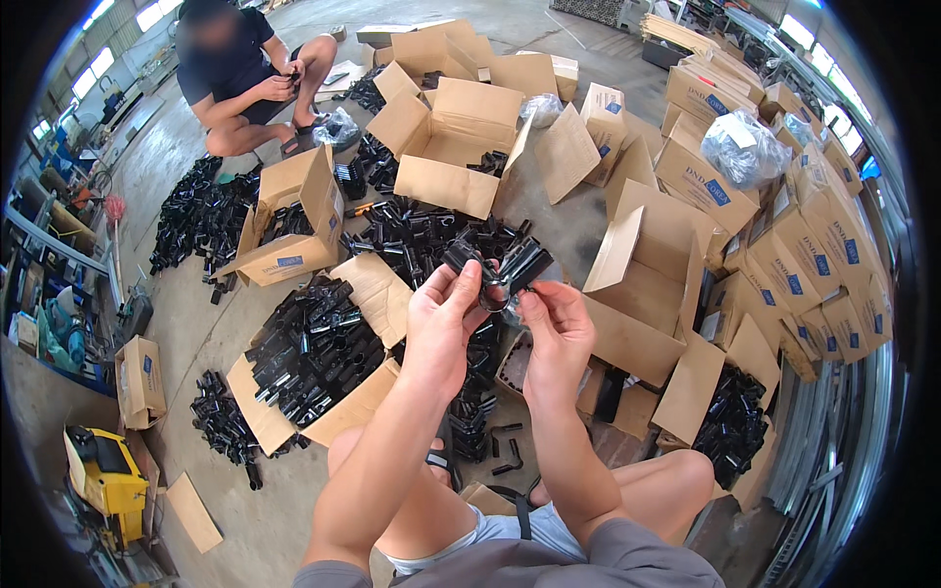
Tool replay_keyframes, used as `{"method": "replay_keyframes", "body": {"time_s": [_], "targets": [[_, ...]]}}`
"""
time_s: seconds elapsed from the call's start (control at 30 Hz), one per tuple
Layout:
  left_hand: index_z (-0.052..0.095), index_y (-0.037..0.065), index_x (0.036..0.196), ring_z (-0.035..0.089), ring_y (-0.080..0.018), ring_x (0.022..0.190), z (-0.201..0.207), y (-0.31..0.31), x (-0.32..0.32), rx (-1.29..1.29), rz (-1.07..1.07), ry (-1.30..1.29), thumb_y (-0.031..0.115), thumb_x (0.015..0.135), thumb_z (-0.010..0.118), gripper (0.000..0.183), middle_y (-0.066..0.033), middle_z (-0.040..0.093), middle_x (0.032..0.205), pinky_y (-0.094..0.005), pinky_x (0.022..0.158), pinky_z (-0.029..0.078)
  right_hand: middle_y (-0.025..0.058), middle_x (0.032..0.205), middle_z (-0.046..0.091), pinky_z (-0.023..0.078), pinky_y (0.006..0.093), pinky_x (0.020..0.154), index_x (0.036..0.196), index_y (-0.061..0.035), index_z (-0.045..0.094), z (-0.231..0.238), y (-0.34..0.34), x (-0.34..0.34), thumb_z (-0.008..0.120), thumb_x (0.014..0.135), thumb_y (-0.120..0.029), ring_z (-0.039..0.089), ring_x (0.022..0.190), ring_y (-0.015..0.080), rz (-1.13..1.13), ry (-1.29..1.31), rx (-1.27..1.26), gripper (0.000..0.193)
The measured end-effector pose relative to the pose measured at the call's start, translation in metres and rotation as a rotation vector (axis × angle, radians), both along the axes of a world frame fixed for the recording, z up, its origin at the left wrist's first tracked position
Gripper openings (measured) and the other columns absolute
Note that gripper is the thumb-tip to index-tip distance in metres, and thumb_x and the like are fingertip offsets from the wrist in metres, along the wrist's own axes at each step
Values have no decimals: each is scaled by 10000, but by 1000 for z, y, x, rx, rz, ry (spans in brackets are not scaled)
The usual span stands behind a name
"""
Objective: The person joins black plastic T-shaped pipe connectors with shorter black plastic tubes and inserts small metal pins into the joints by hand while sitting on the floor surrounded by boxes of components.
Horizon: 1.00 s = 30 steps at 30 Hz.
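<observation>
My left hand (443, 316) is closed on a glossy black tubular fitting (521, 263), thumb pressed against its near side. From the other side my right hand (557, 325) pinches the same piece near its lower right end. The fitting has curved, clamp-like parts, and my fingers partly cover it. Whether it is one piece or two joined halves I cannot tell. Beneath my hands lies a heap of similar black fittings (412, 233) on the floor. An open carton (345, 423) full of such fittings stands to the left of my left forearm.
Across from me another person (235, 73) sits handling a small dark part. An open cardboard box (637, 284) stands right, before stacked cartons (823, 250). More boxes (456, 147) lie ahead. Metal rails (818, 500) run along the right; a yellow machine (106, 480) stands left.
</observation>
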<state>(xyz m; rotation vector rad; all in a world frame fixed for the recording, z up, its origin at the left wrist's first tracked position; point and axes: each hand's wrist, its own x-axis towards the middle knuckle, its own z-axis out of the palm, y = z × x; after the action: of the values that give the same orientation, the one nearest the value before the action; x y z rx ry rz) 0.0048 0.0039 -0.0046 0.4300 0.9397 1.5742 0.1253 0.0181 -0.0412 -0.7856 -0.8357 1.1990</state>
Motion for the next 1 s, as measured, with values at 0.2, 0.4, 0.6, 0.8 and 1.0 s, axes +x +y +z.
{"method": "replay_keyframes", "body": {"time_s": [0.2, 0.4, 0.6, 0.8, 1.0], "targets": [[644, 62, 1172, 673, -96, 975, -8, 0, 6, 140, 37, 230, 179, 1001, 681, 211, -43, 725, 1130, -279, 894, 536, 18, 932, 707, 506, 222, 740, 1079, -32, 693, -18, 3, 0, 748, 932, -64, 632, 804, 89, 92, 226, -111, 160], [625, 5, 1164, 646, -81, 965, 1, -2, 9, 288, 51, 364, 82, 967, 708, 227, -56, 710, 1071, -246, 864, 514, 18, 970, 713, 515, 247, 764, 1074, -49, 696, -20, 4, 5, 733, 950, -97, 636, 823, 97, 149, 282, -116, 138], [581, 5, 1293, 634, -142, 1139, 1, -7, 7, 310, -81, 361, 87, 971, 702, 354, -105, 688, 1230, -307, 1011, 497, 22, 1102, 703, 508, 287, 863, 1149, -66, 669, -34, 3, 16, 673, 994, -125, 639, 970, 114, 239, 316, -7, 166], [574, -1, 1290, 644, -149, 1124, 3, -10, 7, 334, -110, 332, 96, 961, 719, 373, -112, 687, 1222, -316, 1009, 504, 20, 1125, 696, 497, 300, 908, 1184, -68, 652, -40, -3, 21, 661, 1007, -156, 639, 1015, 119, 269, 346, 56, 198], [572, -9, 1278, 644, -158, 1131, 6, -10, 7, 339, -131, 322, 109, 958, 728, 375, -113, 687, 1217, -322, 1007, 504, 19, 1147, 689, 497, 311, 918, 1193, -66, 652, -33, -3, 21, 666, 1003, -152, 632, 1010, 120, 257, 312, 81, 210]]}}
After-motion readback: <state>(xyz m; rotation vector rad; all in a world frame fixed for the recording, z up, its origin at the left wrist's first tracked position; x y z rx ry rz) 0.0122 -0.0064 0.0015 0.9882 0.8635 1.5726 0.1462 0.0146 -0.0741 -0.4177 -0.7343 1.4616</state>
